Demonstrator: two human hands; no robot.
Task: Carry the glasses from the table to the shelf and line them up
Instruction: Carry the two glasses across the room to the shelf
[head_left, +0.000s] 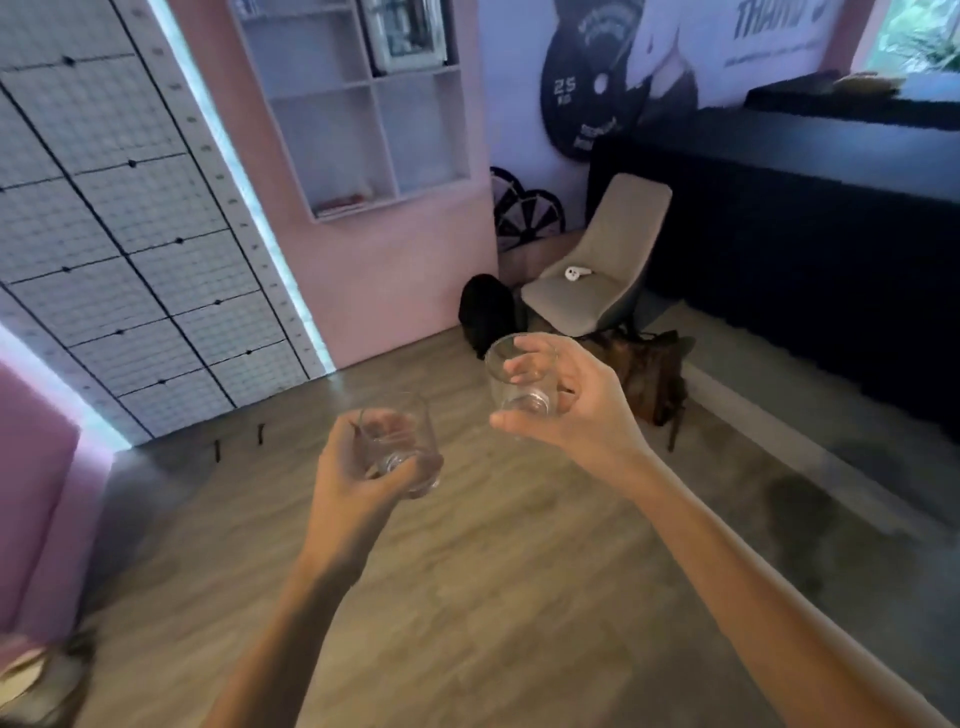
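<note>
Holding a clear glass in each hand, I am out over open wooden floor with the shelf ahead. My left hand (358, 467) is wrapped around the left glass (397, 449) from below and from the near side, fingers closed on its lower wall; the glass tips slightly, mouth up and away from me. Just beyond it and to its right, my right hand (571, 410) grips the right glass (522, 379) from its right side, thumb under the base and fingers curled round the far wall, the open mouth leaning up and to the left. The two glasses are near each other but not touching.

The white cubby shelf (358, 124) lies up and forward of both hands, a little left of the right one, well apart. I judge the left hand somewhat better lined up with it, so that glass probably goes in first.
</note>
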